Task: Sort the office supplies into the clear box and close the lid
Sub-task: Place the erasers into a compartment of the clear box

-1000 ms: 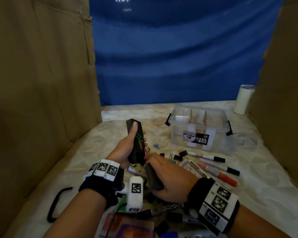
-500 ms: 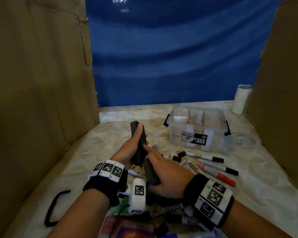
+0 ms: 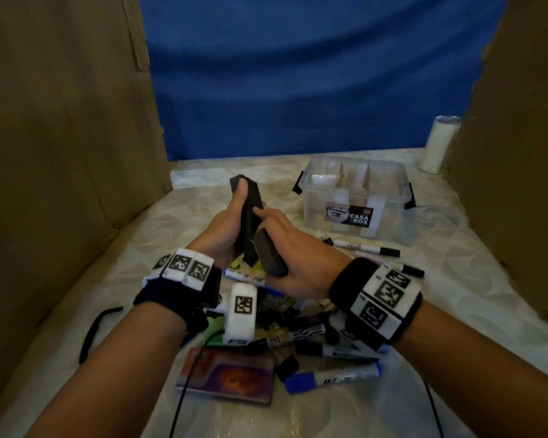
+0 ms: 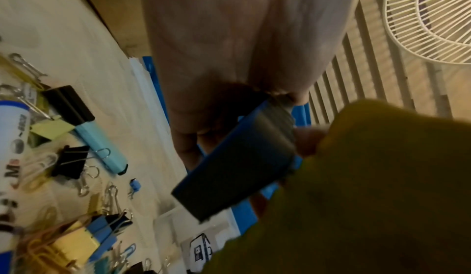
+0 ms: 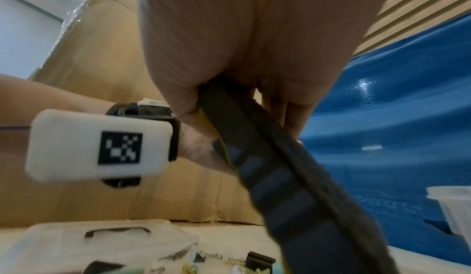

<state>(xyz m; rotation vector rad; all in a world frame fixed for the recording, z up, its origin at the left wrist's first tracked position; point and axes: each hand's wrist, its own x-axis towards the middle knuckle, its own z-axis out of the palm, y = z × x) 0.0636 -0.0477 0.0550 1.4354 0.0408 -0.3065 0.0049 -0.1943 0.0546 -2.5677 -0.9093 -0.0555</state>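
Observation:
My left hand [image 3: 227, 230] grips a long black board eraser [image 3: 249, 216] upright, thumb on its top end. My right hand [image 3: 290, 245] holds a second dark eraser [image 3: 271, 259] and presses it against the lower side of the first. In the left wrist view the eraser [image 4: 242, 167] shows a blue edge, with a blurred yellow face in front of it. The right wrist view shows my fingers [image 5: 288, 107] wrapped round the eraser [image 5: 280, 177], which has dark blue stripes. The clear box [image 3: 355, 200] with dividers stands behind and to the right, labelled CASA BOX. Both hands are above the table, left of the box.
Markers [image 3: 367, 248], a blue marker [image 3: 332, 377], binder clips [image 4: 71, 161], paper clips and a card [image 3: 228, 377] lie in a pile under my wrists. A clear lid [image 5: 76, 244] lies on the table. Cardboard walls [image 3: 60, 153] stand left and right; a white roll [image 3: 440, 143] is back right.
My right hand lifted its eraser from beside the pile and brought it up against the left hand's eraser. The left hand turned its eraser edge-on.

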